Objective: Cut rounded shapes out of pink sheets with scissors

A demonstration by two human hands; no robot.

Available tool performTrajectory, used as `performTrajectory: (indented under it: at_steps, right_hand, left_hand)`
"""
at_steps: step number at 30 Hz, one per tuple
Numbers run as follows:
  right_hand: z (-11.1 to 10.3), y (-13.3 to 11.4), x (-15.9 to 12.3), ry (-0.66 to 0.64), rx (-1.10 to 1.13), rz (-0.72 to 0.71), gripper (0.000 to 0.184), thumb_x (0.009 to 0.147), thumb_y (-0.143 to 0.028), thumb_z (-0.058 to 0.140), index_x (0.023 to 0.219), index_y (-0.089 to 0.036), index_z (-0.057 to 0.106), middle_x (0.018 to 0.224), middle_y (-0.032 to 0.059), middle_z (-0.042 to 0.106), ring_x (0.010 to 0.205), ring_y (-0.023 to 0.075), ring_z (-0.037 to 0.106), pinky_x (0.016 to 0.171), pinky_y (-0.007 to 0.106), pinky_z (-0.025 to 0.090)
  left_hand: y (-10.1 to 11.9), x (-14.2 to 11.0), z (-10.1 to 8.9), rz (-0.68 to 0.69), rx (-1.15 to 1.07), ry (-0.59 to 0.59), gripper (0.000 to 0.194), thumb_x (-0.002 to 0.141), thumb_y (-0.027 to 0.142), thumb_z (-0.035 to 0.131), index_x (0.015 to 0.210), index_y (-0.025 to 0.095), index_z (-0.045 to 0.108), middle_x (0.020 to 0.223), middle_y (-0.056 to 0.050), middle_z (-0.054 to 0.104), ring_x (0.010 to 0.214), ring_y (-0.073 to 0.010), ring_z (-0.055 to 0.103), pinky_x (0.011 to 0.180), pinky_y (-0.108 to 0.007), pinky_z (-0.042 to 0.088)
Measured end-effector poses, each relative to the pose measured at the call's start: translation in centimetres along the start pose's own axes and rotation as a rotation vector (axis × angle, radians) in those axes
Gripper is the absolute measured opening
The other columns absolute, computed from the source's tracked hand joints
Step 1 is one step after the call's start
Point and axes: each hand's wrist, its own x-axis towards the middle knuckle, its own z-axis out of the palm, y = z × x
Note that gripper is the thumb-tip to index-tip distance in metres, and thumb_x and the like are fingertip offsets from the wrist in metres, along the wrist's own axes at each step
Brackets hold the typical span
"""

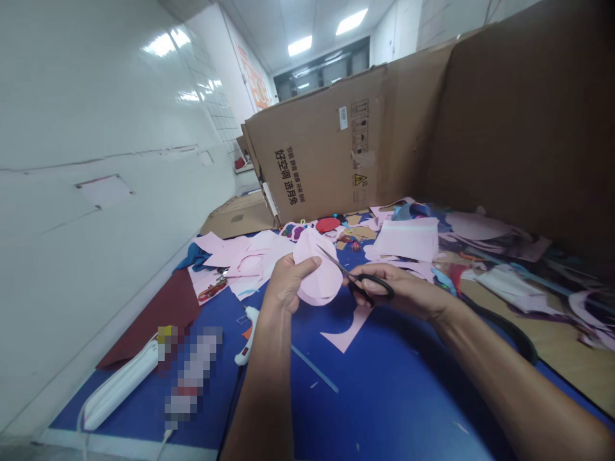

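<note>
Two hands show, both the person's own. The left hand (287,282) pinches one rounded pink paper piece (318,267), thumb on its near face and fingers hidden behind it, holding it up above the blue mat (384,397). The right hand (401,291) is closed through the black handles of one pair of scissors (353,276); the blades are slightly parted and their tips lie against the paper's right edge.

On the mat just below the paper lies one curved pink offcut (350,328). One white glue gun (248,336) lies beside the left forearm. One white power strip (122,384) sits at the mat's left, next to a blurred patch. One red-handled tool (212,290) rests on the pink sheets (240,259) spread behind the left hand; their number cannot be told, as they overlap. One larger pale sheet (407,239) lies beyond the scissors, with one red disc (328,225) near it. More scraps, too many and too tangled to count, litter the right side.

The work surface is a blue mat over brown board, with a dark red sheet (158,314) at its left edge. Two cardboard panels (336,147) stand behind and to the right, one printed with black characters. A white wall (96,128) runs along the left; three ceiling lights (352,21) glow down a corridor.
</note>
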Motion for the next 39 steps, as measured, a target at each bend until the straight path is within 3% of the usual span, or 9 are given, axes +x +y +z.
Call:
performTrajectory:
  at_steps: [16, 30, 39]
  right_hand:
    - [0.14, -0.19, 0.04, 0.037, 0.004, 0.010, 0.047, 0.088, -0.054, 0.079, 0.115, -0.016, 0.075, 0.080, 0.0058, 0.069, 0.066, 0.0159, 0.052, 0.058, 0.028, 0.033]
    - [0.11, 0.02, 0.11, 0.063, 0.029, 0.009, 0.046, 0.087, -0.053, 0.081, 0.113, -0.015, 0.075, 0.079, 0.0052, 0.069, 0.067, 0.0161, 0.054, 0.061, 0.028, 0.037]
    - [0.01, 0.01, 0.09, 0.040, -0.050, 0.035, 0.047, 0.089, -0.054, 0.079, 0.115, -0.016, 0.075, 0.081, 0.0058, 0.069, 0.068, 0.0162, 0.055, 0.057, 0.027, 0.034]
  left_hand:
    - [-0.17, 0.13, -0.24, -0.001, -0.002, -0.002, 0.044, 0.059, 0.026, 0.091, 0.097, 0.009, 0.077, 0.087, -0.015, 0.080, 0.072, -0.0269, 0.075, 0.071, -0.036, 0.059]
    - [-0.35, 0.20, -0.18, -0.007, -0.019, -0.004, 0.043, 0.059, 0.027, 0.091, 0.096, 0.009, 0.076, 0.087, -0.015, 0.080, 0.072, -0.0262, 0.075, 0.071, -0.036, 0.060]
    - [-0.34, 0.55, -0.66, -0.051, -0.082, -0.002, 0.041, 0.062, 0.025, 0.091, 0.096, 0.009, 0.076, 0.083, -0.014, 0.079, 0.069, -0.0238, 0.073, 0.071, -0.035, 0.060]
